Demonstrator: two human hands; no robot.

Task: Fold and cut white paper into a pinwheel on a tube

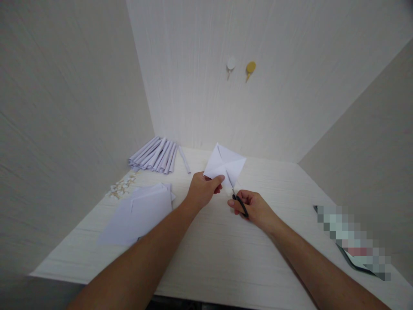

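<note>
A square white paper [225, 162] with diagonal creases is held up above the table, pinched at its near left corner by my left hand [202, 190]. My right hand [251, 207] is closed round black-handled scissors [237, 197]. Their blades reach up into the paper's lower edge along a crease.
A row of rolled white paper tubes [156, 154] lies at the back left of the pale wooden table [226, 258]. Small white pins [121, 188] lie beside a stack of white sheets [142, 213]. A dark flat object [351, 254] sits at the right edge. Two hooks [241, 68] hang on the wall.
</note>
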